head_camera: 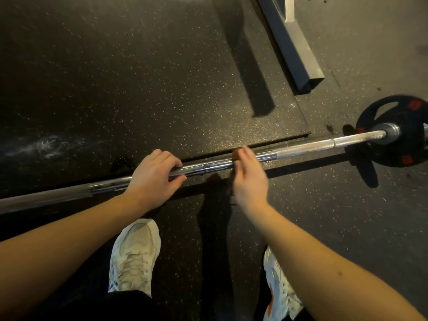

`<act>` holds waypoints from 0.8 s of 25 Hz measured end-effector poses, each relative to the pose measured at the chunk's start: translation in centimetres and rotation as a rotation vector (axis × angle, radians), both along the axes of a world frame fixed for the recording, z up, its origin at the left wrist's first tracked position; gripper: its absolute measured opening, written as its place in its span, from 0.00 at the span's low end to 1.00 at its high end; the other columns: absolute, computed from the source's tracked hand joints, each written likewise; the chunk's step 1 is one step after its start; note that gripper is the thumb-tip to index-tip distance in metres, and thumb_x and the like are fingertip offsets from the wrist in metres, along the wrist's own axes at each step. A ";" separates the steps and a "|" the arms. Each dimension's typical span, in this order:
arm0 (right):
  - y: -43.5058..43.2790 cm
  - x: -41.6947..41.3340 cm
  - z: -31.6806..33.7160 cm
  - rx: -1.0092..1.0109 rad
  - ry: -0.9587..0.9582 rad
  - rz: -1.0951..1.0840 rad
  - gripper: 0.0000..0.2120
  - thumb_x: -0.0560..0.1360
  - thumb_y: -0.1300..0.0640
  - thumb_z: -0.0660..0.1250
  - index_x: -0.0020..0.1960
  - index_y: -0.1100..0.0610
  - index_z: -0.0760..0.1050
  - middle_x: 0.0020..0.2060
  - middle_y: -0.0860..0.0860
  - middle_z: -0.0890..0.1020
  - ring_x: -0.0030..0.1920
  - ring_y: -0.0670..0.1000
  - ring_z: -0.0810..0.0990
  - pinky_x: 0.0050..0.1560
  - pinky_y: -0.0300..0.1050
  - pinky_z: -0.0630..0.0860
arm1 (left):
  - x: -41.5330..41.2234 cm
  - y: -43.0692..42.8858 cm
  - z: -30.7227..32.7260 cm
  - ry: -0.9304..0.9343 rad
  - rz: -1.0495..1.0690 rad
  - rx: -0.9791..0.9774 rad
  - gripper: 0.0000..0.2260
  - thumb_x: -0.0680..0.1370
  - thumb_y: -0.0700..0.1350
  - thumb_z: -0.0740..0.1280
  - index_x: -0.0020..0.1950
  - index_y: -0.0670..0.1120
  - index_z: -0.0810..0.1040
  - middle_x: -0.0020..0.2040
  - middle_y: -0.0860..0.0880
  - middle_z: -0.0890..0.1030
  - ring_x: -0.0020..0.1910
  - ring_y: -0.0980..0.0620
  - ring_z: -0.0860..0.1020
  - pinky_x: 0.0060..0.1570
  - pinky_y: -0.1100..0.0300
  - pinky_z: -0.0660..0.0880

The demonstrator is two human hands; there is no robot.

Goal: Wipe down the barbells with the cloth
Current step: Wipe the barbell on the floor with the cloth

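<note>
A long chrome barbell [301, 150] lies across the dark rubber floor, running from lower left to a black weight plate [393, 130] at the right. My left hand [152, 179] grips the smooth middle of the bar, fingers over the top and thumb underneath. My right hand [249, 179] is motion-blurred just to the right of it, over the bar, with its back towards me. A dark reddish-brown cloth [236, 157] peeks out from under its fingers and palm, apparently held there. The thumb and most of the cloth are hidden.
My two white sneakers [134, 256] stand just behind the bar. The bar lies along the edge of a raised speckled mat [139, 77]. A grey steel rack foot [298, 56] lies on the floor at the upper right.
</note>
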State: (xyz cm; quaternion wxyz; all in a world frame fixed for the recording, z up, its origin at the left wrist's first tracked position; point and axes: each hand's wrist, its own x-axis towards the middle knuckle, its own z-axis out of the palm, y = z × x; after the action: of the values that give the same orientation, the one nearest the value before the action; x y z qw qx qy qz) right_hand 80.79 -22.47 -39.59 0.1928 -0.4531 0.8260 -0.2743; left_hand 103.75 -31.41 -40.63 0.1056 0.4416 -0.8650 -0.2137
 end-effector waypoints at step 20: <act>-0.3 12.8 -1.4 -0.143 -0.110 0.267 0.19 0.80 0.63 0.66 0.70 0.58 0.77 0.72 0.49 0.75 0.70 0.39 0.69 0.72 0.25 0.55 | 4.0 0.2 -0.7 0.084 0.021 0.022 0.13 0.74 0.47 0.75 0.57 0.51 0.79 0.51 0.56 0.77 0.51 0.58 0.72 0.57 0.54 0.75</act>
State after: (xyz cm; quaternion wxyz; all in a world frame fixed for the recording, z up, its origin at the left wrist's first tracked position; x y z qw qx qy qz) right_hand 93.61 -22.77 -40.94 0.2400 -0.5557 0.7250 -0.3286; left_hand 107.73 -31.16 -41.34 0.1392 0.4423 -0.8528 -0.2402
